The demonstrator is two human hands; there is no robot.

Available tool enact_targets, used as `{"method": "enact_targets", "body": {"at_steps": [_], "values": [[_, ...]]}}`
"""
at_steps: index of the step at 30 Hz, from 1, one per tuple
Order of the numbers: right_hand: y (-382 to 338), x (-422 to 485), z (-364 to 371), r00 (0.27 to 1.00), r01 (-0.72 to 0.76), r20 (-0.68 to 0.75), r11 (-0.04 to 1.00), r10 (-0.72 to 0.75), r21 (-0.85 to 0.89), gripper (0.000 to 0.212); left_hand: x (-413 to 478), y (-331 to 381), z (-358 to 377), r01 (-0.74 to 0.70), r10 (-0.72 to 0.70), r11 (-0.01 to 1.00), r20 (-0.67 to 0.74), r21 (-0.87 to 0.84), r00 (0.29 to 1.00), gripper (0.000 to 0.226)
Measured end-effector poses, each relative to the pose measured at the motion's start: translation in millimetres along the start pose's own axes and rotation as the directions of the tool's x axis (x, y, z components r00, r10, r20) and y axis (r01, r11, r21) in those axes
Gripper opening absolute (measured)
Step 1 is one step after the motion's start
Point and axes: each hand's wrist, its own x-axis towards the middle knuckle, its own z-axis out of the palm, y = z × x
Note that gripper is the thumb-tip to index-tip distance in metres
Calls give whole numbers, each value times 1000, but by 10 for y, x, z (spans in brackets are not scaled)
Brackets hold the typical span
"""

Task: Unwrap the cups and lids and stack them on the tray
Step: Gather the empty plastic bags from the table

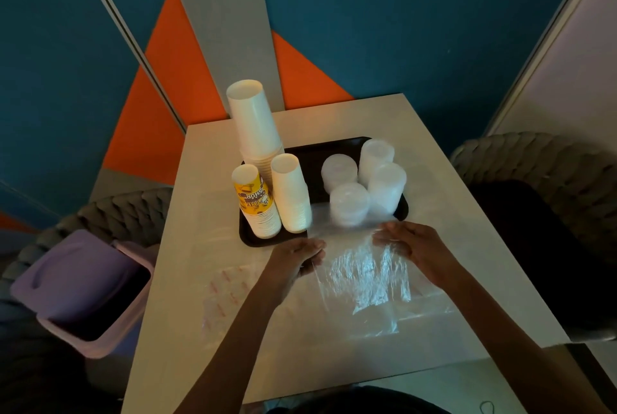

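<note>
A lilac bin (83, 286) stands left of the pale table (233, 347). On the black tray (248, 237), three cup stacks (292, 193) stand at the left end and four lid stacks (385, 186) at the right. Nearer the person, the left hand (297, 256) lies on clear plastic wrap (367, 280), as does the right hand (412, 245). Both are flat with straight fingers, gripping nothing.

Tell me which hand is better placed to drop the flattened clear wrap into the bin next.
Left, probably. Both hands rest on the clear wrap, but the left hand is on the side of the open bin, which stands left of the table; the right hand would have to cross over.
</note>
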Motion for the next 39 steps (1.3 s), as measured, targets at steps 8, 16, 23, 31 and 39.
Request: {"method": "enact_targets", "body": {"at_steps": [8, 16, 23, 31, 39], "values": [[-139, -73, 53, 903, 319, -182, 890, -390, -326, 5, -118, 261, -72, -197, 218, 956, -78, 219, 973, 7], [-436, -159, 183, 864, 482, -90, 865, -495, -139, 15, -88, 531, -50, -468, 465, 884, -146, 18, 873, 11], [-490, -171, 259, 937, 333, -117, 943, -330, 9, 20, 33, 622, 13, -523, 512, 852, -262, 34, 818, 11], [-151, -114, 313, 994, -60, 98, 994, 51, 92, 57, 135, 416, 52, -464, 435, 885, -437, 43, 787, 14], [-45, -12, 300, 993, -64, 104, 996, 58, 57, 28, 56, 190, -132, -62, 64, 998, -162, 21, 985, 41]]}}
